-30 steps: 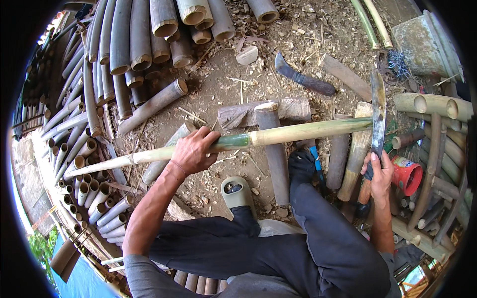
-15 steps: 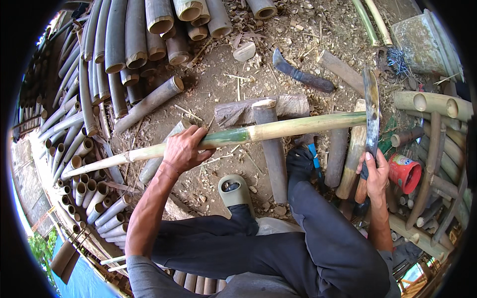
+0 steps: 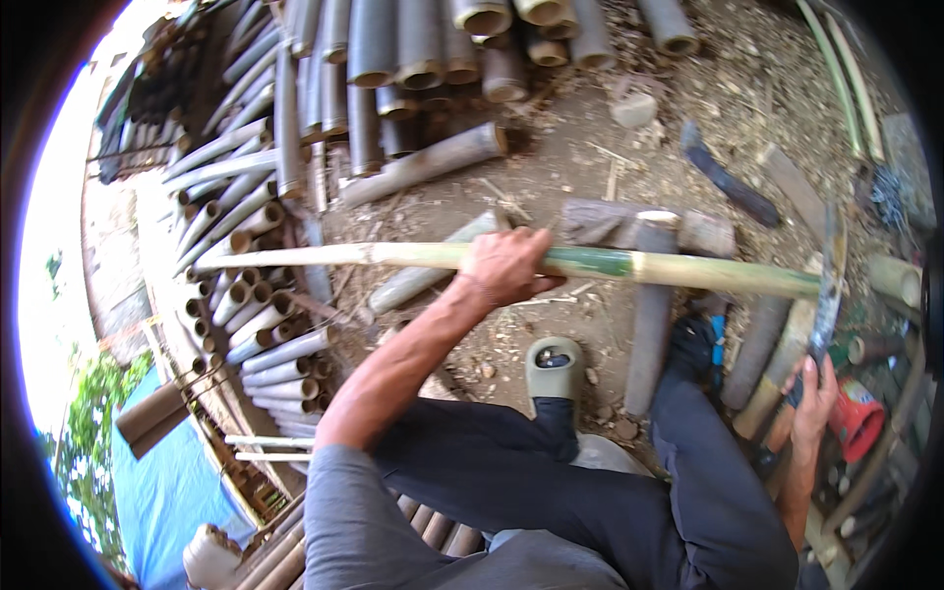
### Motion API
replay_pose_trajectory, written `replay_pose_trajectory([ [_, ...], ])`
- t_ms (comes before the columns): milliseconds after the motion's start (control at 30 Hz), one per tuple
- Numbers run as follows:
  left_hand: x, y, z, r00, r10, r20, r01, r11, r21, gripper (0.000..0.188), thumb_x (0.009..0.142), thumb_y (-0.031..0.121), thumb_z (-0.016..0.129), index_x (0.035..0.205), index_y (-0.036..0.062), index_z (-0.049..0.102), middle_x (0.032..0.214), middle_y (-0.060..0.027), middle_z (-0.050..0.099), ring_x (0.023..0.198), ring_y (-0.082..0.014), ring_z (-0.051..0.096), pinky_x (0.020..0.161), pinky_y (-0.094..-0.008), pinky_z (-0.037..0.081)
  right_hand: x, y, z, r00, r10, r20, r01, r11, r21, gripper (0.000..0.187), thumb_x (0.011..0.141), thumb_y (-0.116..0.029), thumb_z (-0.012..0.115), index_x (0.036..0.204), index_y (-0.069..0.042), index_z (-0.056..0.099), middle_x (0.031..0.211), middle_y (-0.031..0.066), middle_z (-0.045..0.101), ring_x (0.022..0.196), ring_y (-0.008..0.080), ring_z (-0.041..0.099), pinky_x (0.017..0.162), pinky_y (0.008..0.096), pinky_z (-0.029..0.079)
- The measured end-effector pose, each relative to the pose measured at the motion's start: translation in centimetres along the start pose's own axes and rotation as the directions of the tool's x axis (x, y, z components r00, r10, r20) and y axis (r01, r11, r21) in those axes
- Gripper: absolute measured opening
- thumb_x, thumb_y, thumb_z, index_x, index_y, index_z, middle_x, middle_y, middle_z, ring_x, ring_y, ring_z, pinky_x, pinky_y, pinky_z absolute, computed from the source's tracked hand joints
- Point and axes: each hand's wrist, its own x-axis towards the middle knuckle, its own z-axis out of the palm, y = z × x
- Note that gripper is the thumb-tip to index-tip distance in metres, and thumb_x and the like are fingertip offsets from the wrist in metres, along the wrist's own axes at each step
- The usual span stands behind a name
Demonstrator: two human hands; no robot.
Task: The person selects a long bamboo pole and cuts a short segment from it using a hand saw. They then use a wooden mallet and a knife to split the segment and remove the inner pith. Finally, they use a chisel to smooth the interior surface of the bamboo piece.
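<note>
One bamboo pole [image 3: 718, 273] within curled fingers [image 3: 534, 245] of the left hand [image 3: 500, 266]

The bamboo pole [image 3: 723, 276] runs left to right before the person's legs [image 3: 713, 482], its right end at the machete [image 3: 829, 295]. Stacked tubes [image 3: 290, 351] lie leftward; beyond the pole, a knife [image 3: 728, 177] rests on the ground [image 3: 602, 339].

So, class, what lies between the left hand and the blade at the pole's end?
In the head view, between the left hand and the blade runs the pole: green, then pale, passing over a grey log.
</note>
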Motion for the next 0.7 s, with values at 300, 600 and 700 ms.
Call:
replay_pose_trajectory([
  [300,0.5,0.8,-1.1,0.987,-0.080,0.142,0.087,0.996,-0.037,0.050,0.081,0.054,0.072,0.096,0.0062,0.063,0.084,-0.0176,0.071,0.077,-0.0357,0.071,0.069,-0.0466,0.057,0.6,2.5,0.3,0.995,-0.028,0.092,0.034,0.998,-0.057,0.020,0.104,-0.023,0.051,0.106,-0.005,0.057,0.081,-0.0007,0.053,0.064,0.0072,0.051,0.057,0.0238,0.043],
  [600,0.6,1.7,-1.3,0.990,-0.042,0.136,0.047,0.998,-0.032,0.045,0.078,0.051,0.073,0.093,0.0081,0.069,0.078,-0.0150,0.071,0.075,-0.0337,0.072,0.069,-0.0448,0.059,0.7,4.9,-0.6,0.997,0.055,0.063,-0.056,0.998,0.017,0.019,0.105,-0.024,0.050,0.109,-0.006,0.055,0.082,-0.0012,0.052,0.063,0.0060,0.050,0.055,0.0221,0.041],
  [700,1.6,2.3,-1.7,0.991,-0.020,0.132,0.022,1.000,-0.016,0.046,0.079,0.052,0.072,0.094,0.0083,0.068,0.079,-0.0153,0.071,0.076,-0.0340,0.072,0.069,-0.0456,0.058,0.4,3.4,-0.6,0.998,0.043,0.045,-0.042,0.999,-0.035,0.018,0.105,-0.024,0.050,0.102,-0.006,0.055,0.079,-0.0016,0.052,0.063,0.0060,0.049,0.054,0.0226,0.040],
])
